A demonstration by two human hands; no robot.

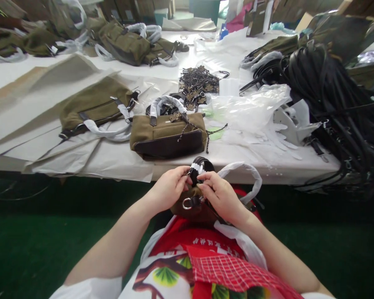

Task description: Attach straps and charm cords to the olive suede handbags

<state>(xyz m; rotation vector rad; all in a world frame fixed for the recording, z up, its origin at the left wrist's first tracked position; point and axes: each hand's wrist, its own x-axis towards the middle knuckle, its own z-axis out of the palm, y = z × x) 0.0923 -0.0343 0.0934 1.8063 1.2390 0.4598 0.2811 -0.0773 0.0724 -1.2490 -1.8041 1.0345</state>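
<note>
An olive-brown handbag (191,211) rests in my lap, with a metal D-ring (187,203) at its near end and a white-wrapped handle (254,182) arching to the right. At its top, a coiled black strap (205,162) is bound with a white band. My left hand (170,189) is closed in a pinch on the left side of this coil. Opposite it, my right hand (220,195) has its fingers closed against the coil's right side, just over the bag. The fingers hide exactly what lies between them.
On the white table ahead stands a finished-looking olive handbag (168,137), with another bag (96,104) lying left of it. Behind are piled dark chains with charms (198,85). Clear plastic (252,106) and a heap of black straps (327,95) occupy the right; more bags (124,41) lie farther back.
</note>
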